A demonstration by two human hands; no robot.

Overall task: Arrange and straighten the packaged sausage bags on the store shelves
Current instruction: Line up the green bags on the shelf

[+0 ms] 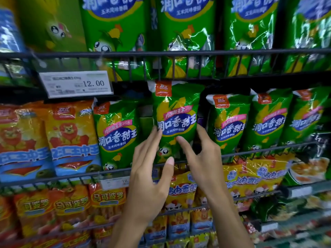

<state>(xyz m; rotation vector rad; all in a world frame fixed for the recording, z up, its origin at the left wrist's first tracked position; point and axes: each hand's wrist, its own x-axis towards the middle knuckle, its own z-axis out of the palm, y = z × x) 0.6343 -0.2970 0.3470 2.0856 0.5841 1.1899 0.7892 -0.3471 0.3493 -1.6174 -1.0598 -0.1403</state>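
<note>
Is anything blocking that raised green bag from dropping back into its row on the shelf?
Nothing visible blocks it. The green bag sits higher than its neighbours, between the left hand and right hand. Below it the slot looks open down to the wire rail, though the hands hide part of it.

Green corn-sausage bag (176,119), glossy, with an orange-red brand tab at its top left corner, yellow corn art and a blue oval bearing white characters. Upright on the middle shelf, raised above its neighbours, top edge reaching the underside of the shelf above. Cartoon corn face (partly hidden) near the bottom. Flanked by a matching green bag on the left (116,133), tilted slightly, and a row of matching green bags on the right (229,122), all upright behind the wire shelf rail (268,149). Gaps on both sides of the raised bag.
</note>
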